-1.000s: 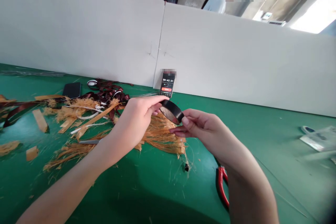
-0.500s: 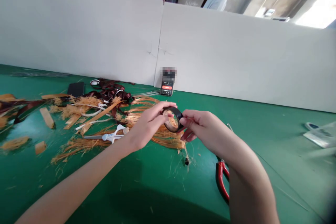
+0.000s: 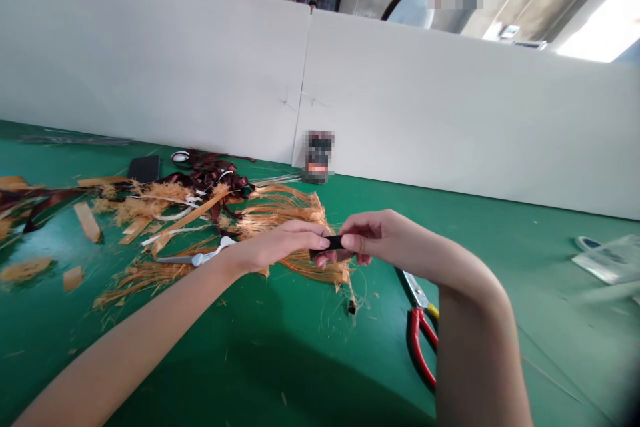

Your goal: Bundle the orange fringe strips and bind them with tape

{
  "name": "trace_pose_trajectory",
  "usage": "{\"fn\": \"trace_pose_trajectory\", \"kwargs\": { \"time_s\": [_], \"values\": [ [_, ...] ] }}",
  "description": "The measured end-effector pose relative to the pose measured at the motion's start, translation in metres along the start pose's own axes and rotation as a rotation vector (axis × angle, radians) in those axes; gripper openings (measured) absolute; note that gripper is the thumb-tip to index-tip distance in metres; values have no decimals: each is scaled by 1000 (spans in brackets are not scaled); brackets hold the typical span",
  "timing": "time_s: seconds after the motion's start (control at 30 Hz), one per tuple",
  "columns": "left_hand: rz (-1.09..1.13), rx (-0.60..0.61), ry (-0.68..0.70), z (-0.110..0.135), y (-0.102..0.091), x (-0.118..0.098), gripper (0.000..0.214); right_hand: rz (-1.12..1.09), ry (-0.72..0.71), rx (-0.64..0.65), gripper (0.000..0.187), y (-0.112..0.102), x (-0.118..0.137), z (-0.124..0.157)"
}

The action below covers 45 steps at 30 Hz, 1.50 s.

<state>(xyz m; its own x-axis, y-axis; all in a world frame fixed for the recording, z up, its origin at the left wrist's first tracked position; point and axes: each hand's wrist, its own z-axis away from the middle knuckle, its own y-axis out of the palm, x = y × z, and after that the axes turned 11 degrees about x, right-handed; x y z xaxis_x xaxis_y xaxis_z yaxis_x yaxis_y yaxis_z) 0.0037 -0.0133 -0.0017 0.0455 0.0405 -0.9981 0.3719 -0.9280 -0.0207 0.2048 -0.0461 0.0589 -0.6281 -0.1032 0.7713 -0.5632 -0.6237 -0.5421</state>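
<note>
Okay, just tipped the black roll (image 3: 335,242) edge-on, so I'd say its outer face is easier to reach now. My left hand (image 3: 285,243) and right hand (image 3: 384,237) both pinch it, above the worktop (image 3: 240,360), short of its back edge.

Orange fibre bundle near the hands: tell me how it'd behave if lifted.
The orange fibre bundle would probably flop, since its thin strands curve and fan out. It's likely light for its spread, being mostly fine strands. Loose ends may snag or tangle.
</note>
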Motion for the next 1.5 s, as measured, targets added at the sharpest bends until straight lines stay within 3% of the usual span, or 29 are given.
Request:
{"fn": "trace_pose_trajectory", "kwargs": {
  "time_s": [0.3, 0.6, 0.77, 0.93, 1.1, 1.23, 1.5],
  "values": [
    [-94, -8, 57, 0, 7, -11, 25, -93, 6, -49, 9, -2, -5, -5],
    [-236, -71, -17, 5, 15, -21, 26, -33, 46, -130, 8, 5, 1, -4],
    [-177, -206, -15, 1, 15, -18, 26, -17, 16, -133, 10, 3, 4, -5],
    [-98, -125, 20, 2, 14, -23, 26, -53, -1, -116, 9, 1, 5, -4],
    [-79, -160, -58, 4, 16, -25, 24, -1, 31, -158, 10, 6, 8, -4],
    [-116, -125, -43, 6, 16, -26, 23, -12, 34, -158, 10, 6, 8, -5],
    [-150, -172, -48, 3, 15, -25, 27, -12, 11, -145, 10, 5, 4, -10]
  ]
}}
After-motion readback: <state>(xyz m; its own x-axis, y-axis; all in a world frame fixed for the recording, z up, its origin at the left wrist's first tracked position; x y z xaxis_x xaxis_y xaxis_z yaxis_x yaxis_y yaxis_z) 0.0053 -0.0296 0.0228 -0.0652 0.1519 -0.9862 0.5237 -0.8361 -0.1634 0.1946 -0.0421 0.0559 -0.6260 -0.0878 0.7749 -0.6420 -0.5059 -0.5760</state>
